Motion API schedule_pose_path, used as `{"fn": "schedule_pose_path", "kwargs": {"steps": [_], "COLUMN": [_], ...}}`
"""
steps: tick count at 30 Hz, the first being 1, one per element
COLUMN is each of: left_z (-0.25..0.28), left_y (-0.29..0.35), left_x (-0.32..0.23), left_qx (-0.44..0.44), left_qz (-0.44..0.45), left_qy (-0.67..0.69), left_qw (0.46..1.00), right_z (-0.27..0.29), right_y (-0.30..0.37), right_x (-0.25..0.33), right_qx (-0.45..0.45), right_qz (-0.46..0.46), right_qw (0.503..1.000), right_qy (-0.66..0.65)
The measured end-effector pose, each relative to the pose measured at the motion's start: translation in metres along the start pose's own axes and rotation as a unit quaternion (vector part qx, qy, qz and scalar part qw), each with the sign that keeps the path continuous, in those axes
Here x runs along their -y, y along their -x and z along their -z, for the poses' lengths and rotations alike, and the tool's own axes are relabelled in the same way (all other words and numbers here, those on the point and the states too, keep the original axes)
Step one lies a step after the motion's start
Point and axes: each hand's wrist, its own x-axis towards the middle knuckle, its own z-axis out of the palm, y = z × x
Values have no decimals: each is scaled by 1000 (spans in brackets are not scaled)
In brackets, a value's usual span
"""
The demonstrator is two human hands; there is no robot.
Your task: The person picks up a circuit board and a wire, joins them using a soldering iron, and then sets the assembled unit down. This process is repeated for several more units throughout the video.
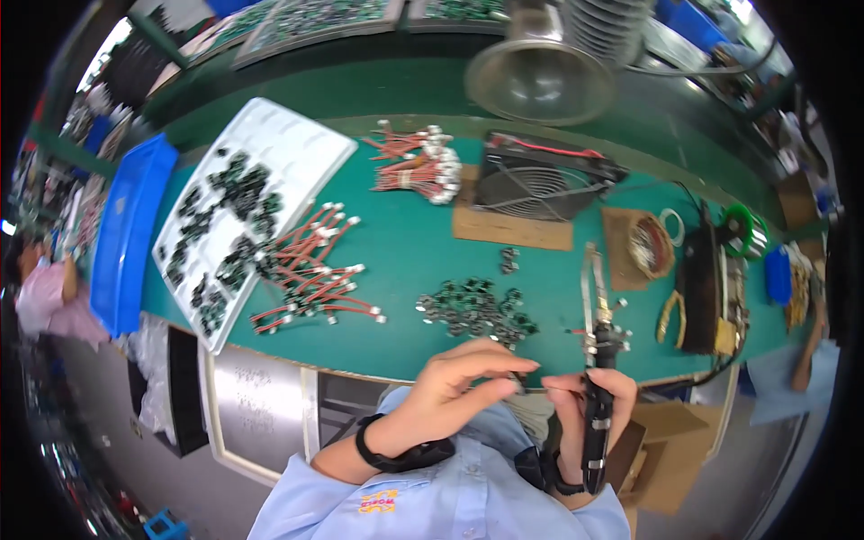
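My left hand (pixel 454 387) is closed, thumb and index finger pinching a small dark component (pixel 518 381) just off the bench's near edge. Beside it, my right hand (pixel 594 400) grips a soldering iron (pixel 596 409) by its black handle, the metal end pointing away over the bench. The right thumb and fingertip come close together near the left fingertips; whether they also hold something small, I cannot tell. Beyond my hands lies a loose pile of small green-and-black components (pixel 477 306). A few white connectors (pixel 616 337) show beside the iron.
A white tray (pixel 288 135) with dark parts stands left, red wires with white connectors (pixel 315 261) by it. Beyond are bundled wires (pixel 418 171), a fan (pixel 540 184) and an overhead metal hood (pixel 540 81). Right are a round dish (pixel 650 247), yellow-handled pliers (pixel 670 315) and a black box (pixel 700 297).
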Motion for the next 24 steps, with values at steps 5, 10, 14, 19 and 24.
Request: {"fn": "schedule_pose_path", "kwargs": {"steps": [5,10,14,19,24], "left_z": [4,-1,-6,0,-2], "left_y": [3,1,3,3,3], "left_x": [-3,-11,-6,7,7], "left_qx": [37,9,-18,37,32], "left_qz": [35,82,100,87,98], "left_qy": [85,136,158,276,273], "left_qw": [995,987,982,957,957], "right_z": [2,6,5,6,1], "right_y": [-13,-16,-23,-26,-29], "right_x": [6,9,16,19,16], "right_qx": [77,97,154,171,159], "right_qz": [-17,-35,-75,-79,-20], "right_qw": [996,993,979,977,982], "right_qy": [-39,-61,-110,-96,-97]}}
